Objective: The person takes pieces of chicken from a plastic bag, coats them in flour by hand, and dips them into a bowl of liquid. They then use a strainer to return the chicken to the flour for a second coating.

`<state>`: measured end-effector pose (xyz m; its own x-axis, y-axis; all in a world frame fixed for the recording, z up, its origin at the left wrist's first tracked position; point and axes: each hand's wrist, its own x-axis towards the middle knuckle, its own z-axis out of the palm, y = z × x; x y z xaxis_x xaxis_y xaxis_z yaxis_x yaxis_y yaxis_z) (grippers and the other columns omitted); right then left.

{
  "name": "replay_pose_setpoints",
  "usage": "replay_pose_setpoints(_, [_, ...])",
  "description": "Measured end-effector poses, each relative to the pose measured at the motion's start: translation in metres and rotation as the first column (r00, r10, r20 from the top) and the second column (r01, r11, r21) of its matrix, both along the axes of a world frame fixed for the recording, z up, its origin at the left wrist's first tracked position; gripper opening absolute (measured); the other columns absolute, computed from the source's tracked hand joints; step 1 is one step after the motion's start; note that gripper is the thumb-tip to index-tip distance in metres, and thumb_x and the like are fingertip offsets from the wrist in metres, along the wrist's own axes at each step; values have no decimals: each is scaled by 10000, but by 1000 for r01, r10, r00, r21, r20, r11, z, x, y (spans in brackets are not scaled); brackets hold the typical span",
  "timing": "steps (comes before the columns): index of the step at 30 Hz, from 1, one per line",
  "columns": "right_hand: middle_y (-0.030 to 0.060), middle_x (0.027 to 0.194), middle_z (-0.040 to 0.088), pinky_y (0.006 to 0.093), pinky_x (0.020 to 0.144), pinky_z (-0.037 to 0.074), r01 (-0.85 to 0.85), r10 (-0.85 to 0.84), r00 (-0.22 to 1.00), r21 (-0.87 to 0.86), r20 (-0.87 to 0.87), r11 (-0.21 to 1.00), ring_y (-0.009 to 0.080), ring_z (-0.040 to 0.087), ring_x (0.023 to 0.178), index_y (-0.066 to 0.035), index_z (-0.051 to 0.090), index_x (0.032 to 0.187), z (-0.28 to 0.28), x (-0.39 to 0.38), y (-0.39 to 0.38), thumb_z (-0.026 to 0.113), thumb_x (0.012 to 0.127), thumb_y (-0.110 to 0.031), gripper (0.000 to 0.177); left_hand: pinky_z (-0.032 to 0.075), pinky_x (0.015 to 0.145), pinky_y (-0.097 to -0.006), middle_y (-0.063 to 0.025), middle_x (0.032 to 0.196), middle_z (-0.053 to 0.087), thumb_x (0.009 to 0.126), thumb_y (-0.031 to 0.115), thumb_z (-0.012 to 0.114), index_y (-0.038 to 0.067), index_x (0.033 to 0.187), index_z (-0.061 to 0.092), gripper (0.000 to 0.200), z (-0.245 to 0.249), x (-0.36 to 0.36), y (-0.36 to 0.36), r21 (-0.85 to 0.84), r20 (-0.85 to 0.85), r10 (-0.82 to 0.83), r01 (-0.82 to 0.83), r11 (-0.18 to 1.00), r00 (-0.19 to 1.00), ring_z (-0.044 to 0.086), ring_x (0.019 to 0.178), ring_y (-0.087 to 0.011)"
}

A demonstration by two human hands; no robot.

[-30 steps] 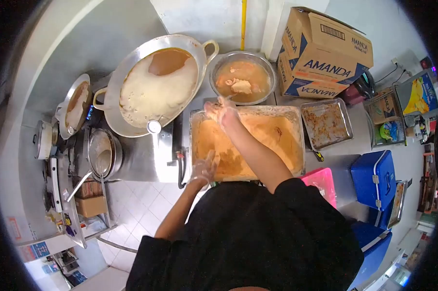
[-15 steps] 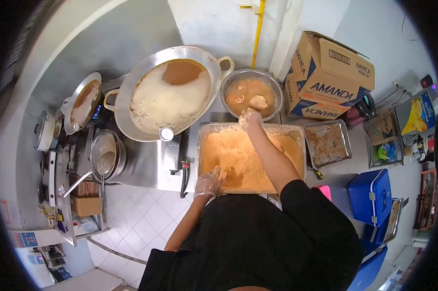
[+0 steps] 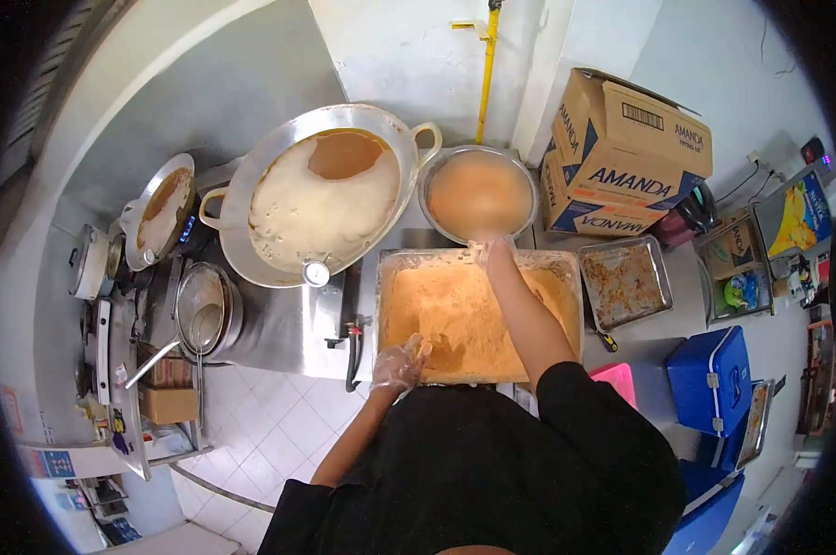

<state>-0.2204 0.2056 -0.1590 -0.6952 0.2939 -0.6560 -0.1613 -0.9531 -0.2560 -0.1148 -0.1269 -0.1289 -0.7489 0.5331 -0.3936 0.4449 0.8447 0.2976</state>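
Note:
A rectangular metal tray filled with orange breading flour sits in front of me. My left hand, in a clear plastic glove, rests at the tray's near left corner with its fingers spread on the flour and holds nothing. My right hand, also gloved, reaches across to the tray's far rim, just below a round metal bowl of orange marinade. Its fingers are blurred, so I cannot tell whether they hold anything.
A large wok of foaming oil stands left of the bowl, with a smaller pan and a strainer further left. A crumb-covered tray, AMANDA cardboard boxes and blue coolers are on the right.
My right hand drew back from over the marinade bowl to the tray's far rim. The pieces seen in the bowl no longer show. My left hand stayed at the near left corner.

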Motion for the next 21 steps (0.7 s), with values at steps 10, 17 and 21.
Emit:
replay_pose_setpoints(10, [71, 697, 587, 307, 358, 337, -121, 91, 986, 232, 137, 965, 161, 420, 438, -88, 552, 935, -17, -3, -10, 568, 961, -289, 203, 504, 810, -487, -200, 996, 676, 940, 487, 432, 201, 1375, 503, 526, -51, -2, -17, 72, -135, -107, 118, 990, 985, 648, 914, -375])
replay_pose_setpoints(17, [93, 748, 583, 322, 363, 323, 59, -80, 988, 157, 132, 986, 183, 485, 506, -151, 545, 1010, -19, 0, -3, 533, 971, -243, 101, 506, 816, -480, -193, 991, 678, 943, 492, 439, 216, 1342, 542, 496, -4, 2, -4, -28, -57, -50, 48, 998, 997, 649, 907, -370])
replay_pose_setpoints(21, [93, 753, 581, 329, 362, 309, -75, 67, 990, 58, 124, 996, 187, 471, 510, -163, 525, 990, -15, -8, 12, 466, 992, -257, 110, 508, 823, -477, -190, 998, 678, 945, 491, 443, 240, 1341, 541, 479, -46, 0, -14, 160, -219, -113, 150, 976, 969, 648, 912, -372])
